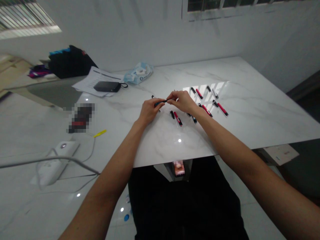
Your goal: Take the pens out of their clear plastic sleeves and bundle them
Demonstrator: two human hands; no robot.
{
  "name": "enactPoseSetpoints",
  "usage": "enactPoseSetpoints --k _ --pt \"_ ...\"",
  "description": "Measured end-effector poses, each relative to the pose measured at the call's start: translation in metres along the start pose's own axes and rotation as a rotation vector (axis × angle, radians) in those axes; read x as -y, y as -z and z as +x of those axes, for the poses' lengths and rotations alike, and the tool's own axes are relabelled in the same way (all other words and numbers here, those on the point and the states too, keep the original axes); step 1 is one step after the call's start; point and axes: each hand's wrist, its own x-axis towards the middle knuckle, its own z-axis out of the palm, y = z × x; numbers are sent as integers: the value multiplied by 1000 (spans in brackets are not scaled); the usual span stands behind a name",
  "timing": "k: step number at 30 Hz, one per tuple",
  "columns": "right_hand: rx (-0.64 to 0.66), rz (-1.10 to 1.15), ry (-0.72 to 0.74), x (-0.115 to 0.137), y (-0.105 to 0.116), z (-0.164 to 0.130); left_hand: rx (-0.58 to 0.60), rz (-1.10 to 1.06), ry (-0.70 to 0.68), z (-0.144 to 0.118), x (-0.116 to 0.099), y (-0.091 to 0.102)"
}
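Between my two hands, above the marble-patterned table [160, 143], is a slim dark pen [163, 101]. My left hand [148, 111] is closed on its left end, and the fingers of my right hand [183, 101] pinch its right end. Part of another pen shows behind my left hand. Close by on the tabletop lie several pens with separate black pieces that look like caps: a red pen [178, 119] in front, another red pen [199, 93] behind my right wrist, and a red pen [223, 109] farther right. My right forearm partly covers a dark pen [193, 118].
Left of my hands are a black case with a strap [107, 86], printed papers [93, 76] and a light-blue plastic packet [139, 72]. A white power strip [56, 163] with cables and a yellow tag [100, 133] lie nearer left. The wall stands behind.
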Motion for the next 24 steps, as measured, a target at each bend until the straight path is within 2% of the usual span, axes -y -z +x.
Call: enactPoseSetpoints --k 3,8,13,17,21,24 --pt "12 -59 -55 0 1 0 3 6 -17 0 0 0" --pt "-9 -14 5 2 1 -1 -2 -11 -9 0 0 -1" --pt "-13 -53 -48 1 2 0 -10 -15 -18 0 -1 -1" --pt "-4 -13 30 -3 2 0 -14 -38 -12 0 1 -1" --pt "-8 -88 -25 -4 1 1 -31 -48 -6 0 3 -2" --pt "-13 -67 3 -3 2 0 -18 -50 -14 0 2 -1"
